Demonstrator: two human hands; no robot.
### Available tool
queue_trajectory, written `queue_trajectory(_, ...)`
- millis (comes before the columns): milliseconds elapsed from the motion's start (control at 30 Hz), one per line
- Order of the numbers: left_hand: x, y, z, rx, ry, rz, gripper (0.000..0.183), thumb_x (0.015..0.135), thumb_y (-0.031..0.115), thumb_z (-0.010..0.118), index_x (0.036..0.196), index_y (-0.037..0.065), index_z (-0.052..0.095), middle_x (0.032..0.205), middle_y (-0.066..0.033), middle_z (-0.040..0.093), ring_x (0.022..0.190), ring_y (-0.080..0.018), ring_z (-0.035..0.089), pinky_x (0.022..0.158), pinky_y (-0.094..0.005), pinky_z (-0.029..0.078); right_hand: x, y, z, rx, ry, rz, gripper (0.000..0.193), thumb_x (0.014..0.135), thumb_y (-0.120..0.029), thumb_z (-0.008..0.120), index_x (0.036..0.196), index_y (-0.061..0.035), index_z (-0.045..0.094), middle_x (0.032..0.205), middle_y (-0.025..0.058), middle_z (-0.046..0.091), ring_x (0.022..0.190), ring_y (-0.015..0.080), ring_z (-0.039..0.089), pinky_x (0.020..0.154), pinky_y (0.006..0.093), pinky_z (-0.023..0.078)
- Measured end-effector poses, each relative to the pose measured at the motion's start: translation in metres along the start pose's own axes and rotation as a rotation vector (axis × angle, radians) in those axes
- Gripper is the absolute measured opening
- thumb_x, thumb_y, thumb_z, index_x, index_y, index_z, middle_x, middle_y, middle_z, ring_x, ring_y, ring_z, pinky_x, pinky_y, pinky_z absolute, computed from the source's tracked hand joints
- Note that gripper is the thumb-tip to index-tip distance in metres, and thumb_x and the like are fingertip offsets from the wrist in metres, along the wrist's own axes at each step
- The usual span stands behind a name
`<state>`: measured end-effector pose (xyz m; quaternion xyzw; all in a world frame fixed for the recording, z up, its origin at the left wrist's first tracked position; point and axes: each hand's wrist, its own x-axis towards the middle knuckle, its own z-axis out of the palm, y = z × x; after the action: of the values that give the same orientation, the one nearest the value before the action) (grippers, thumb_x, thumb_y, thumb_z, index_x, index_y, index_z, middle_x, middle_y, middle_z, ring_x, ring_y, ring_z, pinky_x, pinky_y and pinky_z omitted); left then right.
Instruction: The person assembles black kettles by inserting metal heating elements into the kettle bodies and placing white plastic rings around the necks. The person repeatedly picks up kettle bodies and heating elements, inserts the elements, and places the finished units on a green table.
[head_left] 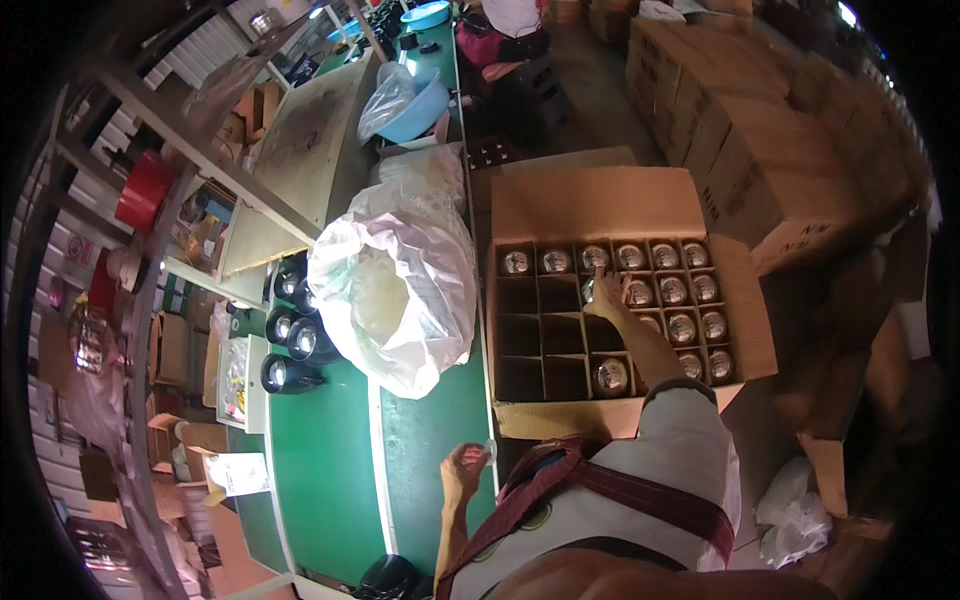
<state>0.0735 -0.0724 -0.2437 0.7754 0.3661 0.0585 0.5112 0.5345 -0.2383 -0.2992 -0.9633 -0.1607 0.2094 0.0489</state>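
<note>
Now, the right hand (606,297) is inside the open cardboard box (600,205), its fingers at a silvery item (587,291) standing in a divider cell of the second row from the far side; whether this grip is clamped or only touching, I cannot tell. Over the green counter (320,450), near its edge, the left hand (462,469) has its grip together on a small clear piece (490,451). A white plastic bag (440,300) stands on the counter, beside the box.
</note>
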Motion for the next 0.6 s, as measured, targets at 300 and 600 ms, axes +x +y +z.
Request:
queue_trajectory(300, 0.025, 0.099, -0.018, -0.71, -0.048, 0.034, 0.019, 0.093, 0.004, 0.066, 0.111, -0.002, 0.065, 0.095, -0.0064, 0.068, 0.085, -0.0147, 0.065, 0.081, -0.0313, 0.057, -0.125, 0.012, -0.032, 1.843, -0.144, -0.305, 0.045, 0.102, -0.038, 0.05, 0.134, -0.007, 0.051, 0.133, 0.0094, 0.058, 0.119, 0.0306, 0.059, 0.105, 0.0516, 0.047)
queue_trajectory(600, -0.008, 0.148, -0.069, -0.792, 0.116, 0.184, 0.024, 0.092, 0.009, 0.072, 0.113, 0.001, 0.066, 0.096, -0.0055, 0.07, 0.083, -0.0107, 0.066, 0.067, -0.0246, 0.058, -0.22, -0.125, -0.003, 1.765, -0.99, -0.486, 0.057, 0.098, -0.047, 0.048, 0.138, -0.0057, 0.049, 0.129, 0.0101, 0.062, 0.117, 0.0234, 0.062, 0.099, 0.0435, 0.053)
